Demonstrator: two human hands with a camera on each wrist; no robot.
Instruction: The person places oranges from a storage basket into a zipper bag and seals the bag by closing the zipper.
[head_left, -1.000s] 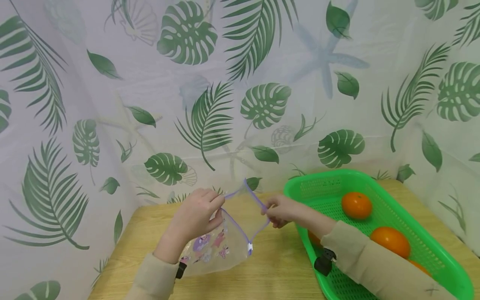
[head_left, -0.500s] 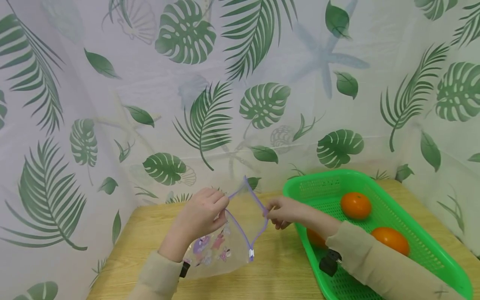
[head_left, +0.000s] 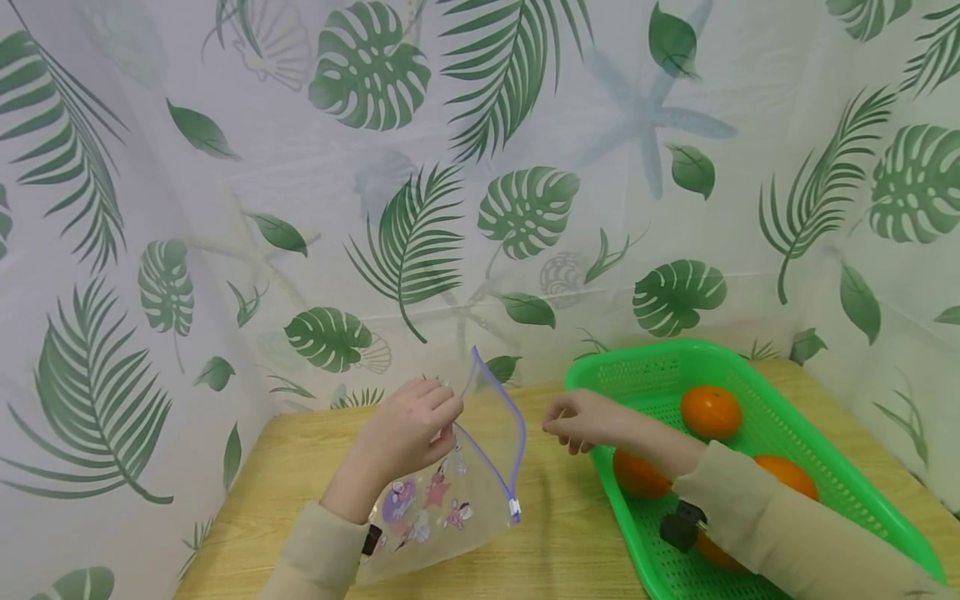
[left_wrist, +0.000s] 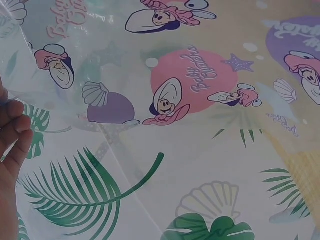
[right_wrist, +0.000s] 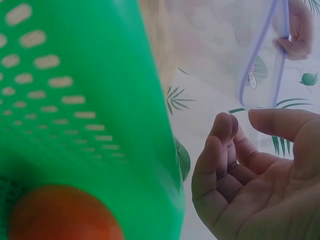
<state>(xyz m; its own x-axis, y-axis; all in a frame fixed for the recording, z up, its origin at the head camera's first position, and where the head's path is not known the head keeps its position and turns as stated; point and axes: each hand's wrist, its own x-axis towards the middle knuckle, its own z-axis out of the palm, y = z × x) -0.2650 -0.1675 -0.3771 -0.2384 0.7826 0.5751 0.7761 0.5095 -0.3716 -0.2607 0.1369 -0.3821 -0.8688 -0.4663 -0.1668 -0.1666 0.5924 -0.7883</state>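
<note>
A clear zip bag [head_left: 438, 508] with a purple zip edge, a white slider and printed cartoon shells hangs above the table, its mouth spread apart. My left hand [head_left: 411, 425] pinches the near side of its rim; in the left wrist view the printed film [left_wrist: 195, 85] fills the upper part, with fingertips at the left edge. To the right of the bag, apart from it, my right hand [head_left: 588, 419] hovers by the basket's left rim. The right wrist view shows its fingers [right_wrist: 207, 170] loosely bent, with a gap to the thumb and nothing held.
A green perforated basket [head_left: 678, 350] stands on the wooden table [head_left: 577, 533] at the right. It holds several oranges, among them one at the back [head_left: 711, 412] and one at the left wall [head_left: 639, 475]. A leaf-patterned sheet [head_left: 465, 242] hangs behind the table.
My right hand has let go of the bag's rim and moved a little right. The freed far edge has sprung into a curve. My left hand has shifted slightly right with the bag.
</note>
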